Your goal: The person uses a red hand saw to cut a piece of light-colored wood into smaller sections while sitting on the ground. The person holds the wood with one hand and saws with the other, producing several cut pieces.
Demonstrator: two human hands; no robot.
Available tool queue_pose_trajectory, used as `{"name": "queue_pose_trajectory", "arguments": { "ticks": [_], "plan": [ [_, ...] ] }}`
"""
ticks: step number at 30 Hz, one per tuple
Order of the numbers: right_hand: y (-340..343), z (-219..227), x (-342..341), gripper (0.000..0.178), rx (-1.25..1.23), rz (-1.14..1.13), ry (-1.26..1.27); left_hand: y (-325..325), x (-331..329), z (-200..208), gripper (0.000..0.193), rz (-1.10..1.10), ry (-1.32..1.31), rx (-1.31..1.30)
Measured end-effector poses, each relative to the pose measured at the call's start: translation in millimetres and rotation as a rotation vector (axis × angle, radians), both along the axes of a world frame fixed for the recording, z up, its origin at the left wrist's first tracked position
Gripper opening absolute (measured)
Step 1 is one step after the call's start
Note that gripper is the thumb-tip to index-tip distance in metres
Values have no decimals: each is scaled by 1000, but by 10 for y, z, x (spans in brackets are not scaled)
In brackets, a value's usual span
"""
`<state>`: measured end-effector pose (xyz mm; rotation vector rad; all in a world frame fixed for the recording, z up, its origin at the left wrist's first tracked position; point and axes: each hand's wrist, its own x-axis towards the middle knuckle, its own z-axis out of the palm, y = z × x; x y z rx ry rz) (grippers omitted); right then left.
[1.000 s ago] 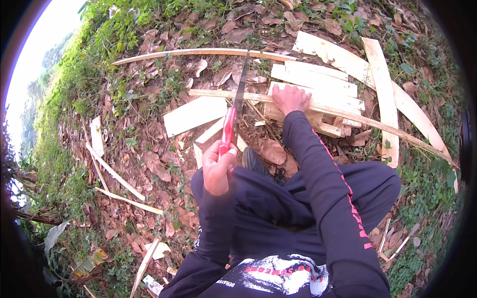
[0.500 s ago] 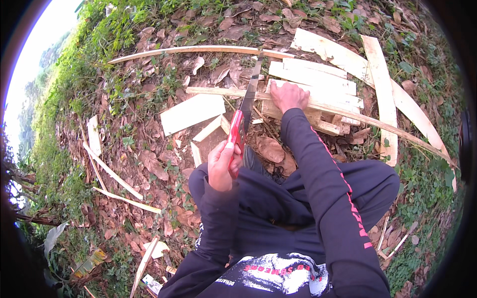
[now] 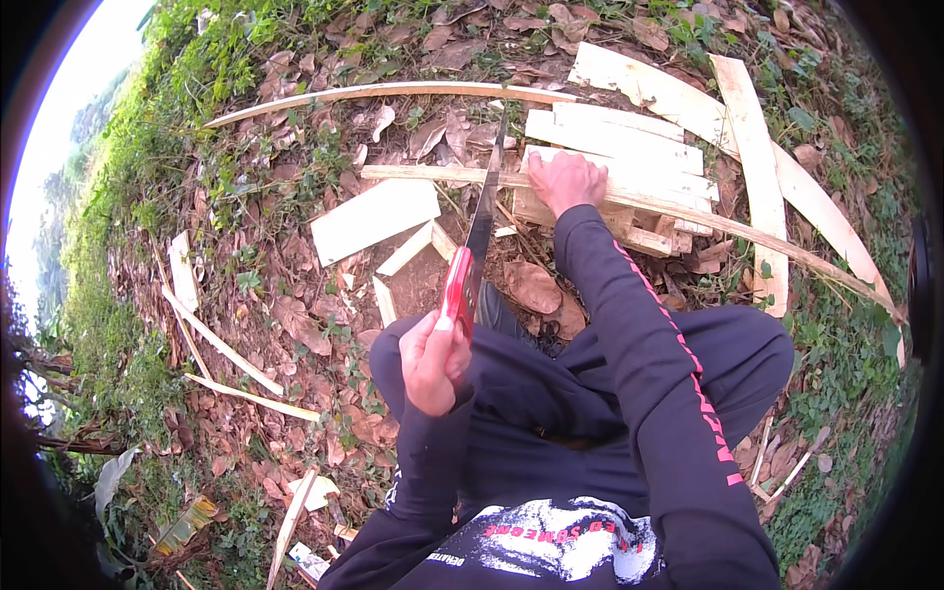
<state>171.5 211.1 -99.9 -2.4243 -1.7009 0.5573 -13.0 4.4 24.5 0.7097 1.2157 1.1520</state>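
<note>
My left hand is closed round the red handle of a hand saw. The saw's dark blade points away from me and crosses a long thin wooden strip near the strip's left end. My right hand grips that strip just right of the blade, pressing it onto a stack of pale boards. The strip runs from left of the blade to the far right, beyond the stack. My right fingers are curled over the wood, so their tips are partly hidden.
Two long boards cross at the right of the stack. Behind it lies a long thin slat. A flat board and short offcuts rest left of the saw. More wooden scraps lie among dry leaves and green plants.
My left hand and the saw have drawn back toward me, the blade sliding across the strip. My right hand stays on the strip.
</note>
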Motion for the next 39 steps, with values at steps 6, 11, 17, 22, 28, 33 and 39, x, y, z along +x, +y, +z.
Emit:
{"name": "queue_pose_trajectory", "arguments": {
  "ticks": [6, 11, 17, 22, 28, 33, 39],
  "plan": [
    [-35, 111, -77, 57, -49, -35, 16, 230, -15, -161, 25, -33, 20, -17],
    [-7, 80, -128, 57, -86, -77, 36, -67, -248, 233, 27, -54, 56, -55],
    [-24, 118, -74, 55, -78, -52, 16, -508, -442, 310, 28, -30, -29, -55],
    [-29, 57, -82, 54, -40, -11, 15, -60, -274, 6, 25, -73, -33, -28],
    [16, 45, -129, 56, -27, -120, 32, 323, -287, -130, 23, -97, -10, -28],
    [-26, 37, -53, 54, -59, -112, 48, 215, -99, -34, 24, -85, 45, -50],
    [-68, -13, 6, 51, 13, -86, 36, 50, -41, 32, 24, -61, 24, -55]
  ]
}}
